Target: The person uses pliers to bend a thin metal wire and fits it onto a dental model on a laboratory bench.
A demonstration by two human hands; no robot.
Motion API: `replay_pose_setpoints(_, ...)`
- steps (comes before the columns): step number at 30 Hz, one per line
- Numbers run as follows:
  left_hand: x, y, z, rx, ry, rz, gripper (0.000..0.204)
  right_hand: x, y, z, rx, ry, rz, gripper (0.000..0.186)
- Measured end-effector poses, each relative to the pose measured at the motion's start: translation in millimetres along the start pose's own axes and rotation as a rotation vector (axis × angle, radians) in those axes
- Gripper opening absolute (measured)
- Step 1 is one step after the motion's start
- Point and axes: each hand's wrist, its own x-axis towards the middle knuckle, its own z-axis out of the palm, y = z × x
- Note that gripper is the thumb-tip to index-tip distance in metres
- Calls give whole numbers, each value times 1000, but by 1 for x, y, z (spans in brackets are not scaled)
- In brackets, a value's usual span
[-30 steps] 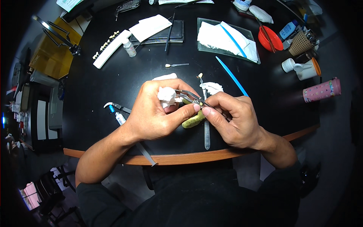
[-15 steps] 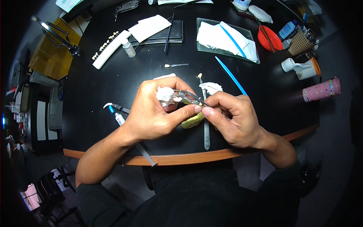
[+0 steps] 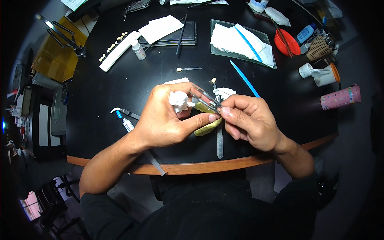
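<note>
a black table with a curved wooden front edge fills most of the view, brightly lit in the middle, while the room around it is dim; an amber panel stands beyond its left side. along the back sit a white strip with tooth-shaped tabs, a small bottle, a black case partly covered by paper, a glass slab bearing white sheets, and a red bowl; a pink patterned flask is at the right. between the hands, above the table, is a slim metal tool, grey and shiny, its two prongs parted and pointing up and left. the right hand pinches its rear end between thumb and forefinger. the left hand curls around a rough, matt white lump, its thumb stretched toward the tool; how firmly the fingers press is hidden. below lies a yellow-green curved piece, beside a pale spatula
</note>
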Motion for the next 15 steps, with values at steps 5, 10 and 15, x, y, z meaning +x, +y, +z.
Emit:
replay_pose_setpoints(5, 0, 6, -1, 20, 14, -128, 26, 0, -1, -2, 34, -19, 11, 31)
replay_pose_setpoints(10, 0, 7, -2, 19, 7, -124, 24, 1, 0, -3, 49, -23, 14, 31)
replay_pose_setpoints(15, -1, 3, 1, -30, 6, -90, 22, 0, 0, -3, 58, -35, 18, 33)
